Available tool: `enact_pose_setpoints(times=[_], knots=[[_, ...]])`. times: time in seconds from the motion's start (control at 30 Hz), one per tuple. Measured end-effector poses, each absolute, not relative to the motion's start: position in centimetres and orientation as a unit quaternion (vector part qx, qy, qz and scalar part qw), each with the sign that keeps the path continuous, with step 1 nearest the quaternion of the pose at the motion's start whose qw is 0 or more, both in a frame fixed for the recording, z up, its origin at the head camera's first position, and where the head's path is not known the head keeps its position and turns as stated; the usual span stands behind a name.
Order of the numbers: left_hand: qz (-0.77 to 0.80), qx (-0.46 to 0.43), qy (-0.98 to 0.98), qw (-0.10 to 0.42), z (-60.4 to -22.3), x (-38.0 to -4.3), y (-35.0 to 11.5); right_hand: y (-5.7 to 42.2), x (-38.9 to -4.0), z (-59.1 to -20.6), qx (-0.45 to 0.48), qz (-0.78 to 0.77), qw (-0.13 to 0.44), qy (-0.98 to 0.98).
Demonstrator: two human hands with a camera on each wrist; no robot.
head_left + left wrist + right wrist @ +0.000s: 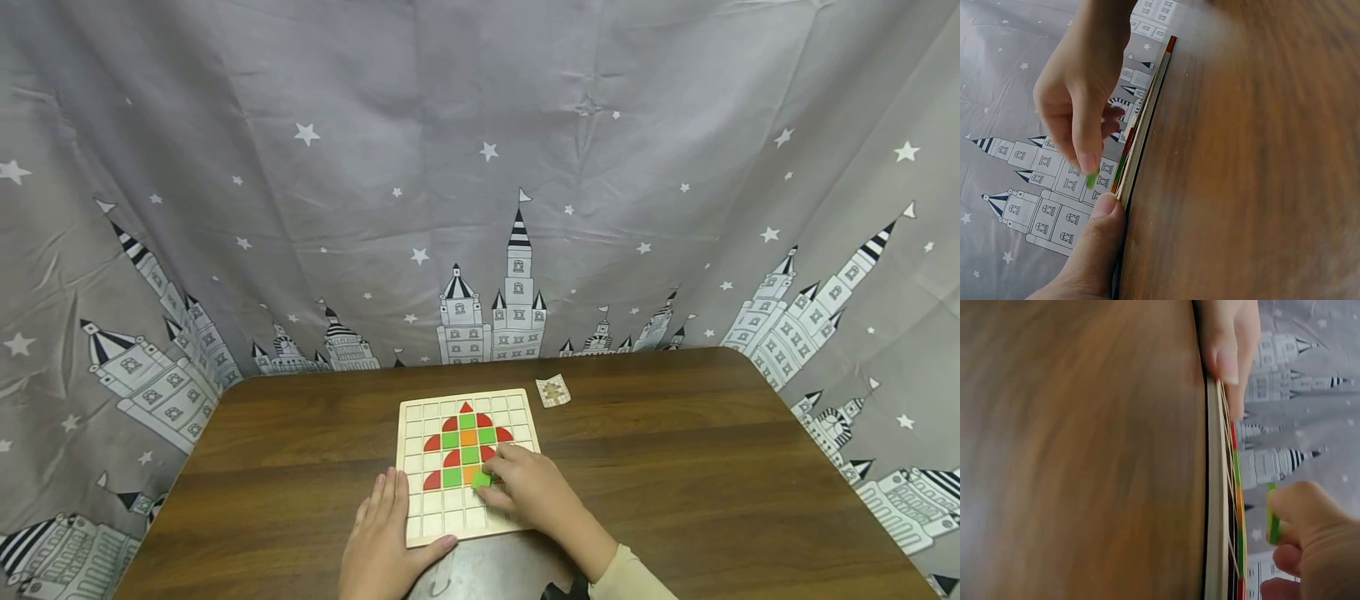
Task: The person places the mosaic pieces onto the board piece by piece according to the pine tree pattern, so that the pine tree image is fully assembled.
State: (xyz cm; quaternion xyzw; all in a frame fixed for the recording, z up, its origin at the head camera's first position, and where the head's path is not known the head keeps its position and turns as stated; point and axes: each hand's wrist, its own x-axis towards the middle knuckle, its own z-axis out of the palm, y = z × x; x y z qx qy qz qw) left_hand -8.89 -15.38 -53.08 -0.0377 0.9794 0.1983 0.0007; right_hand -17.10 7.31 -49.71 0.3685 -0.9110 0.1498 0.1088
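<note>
A square wooden grid board (420, 527) lies on the table, with red quarter-round tiles (432, 481), a red triangle at the top, and green and orange square tiles (468, 437) set in its cells. My left hand (381, 537) rests at the board's lower left corner, fingers straight along the left side and thumb on the near edge. Between thumb and fingers, my right hand (538, 490) pinches a green square tile (1272, 515) over the lower middle of the pattern. Both wrist views show that tile held above the board's surface. The right hand hides some cells beneath it.
A small paper card (553, 391) printed with a grid pattern lies beyond the board's far right corner. Brown wooden table (675, 467) surrounds the board. Behind the table hangs a grey curtain (360, 208) with castles and stars.
</note>
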Motion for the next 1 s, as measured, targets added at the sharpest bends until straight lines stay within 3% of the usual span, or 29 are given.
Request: enact_pose_setpoints(times=[0.3,1.0], knots=[[0.194,-0.027,0.98,-0.016,-53.13,-8.89,-15.45,6.18,-16.87,-50.38,0.404,0.105,0.135,-0.899],[0.19,-0.031,0.981,-0.005,-53.23,-8.85,-15.5,6.33,-16.34,-50.34,0.414,0.134,0.106,-0.894]])
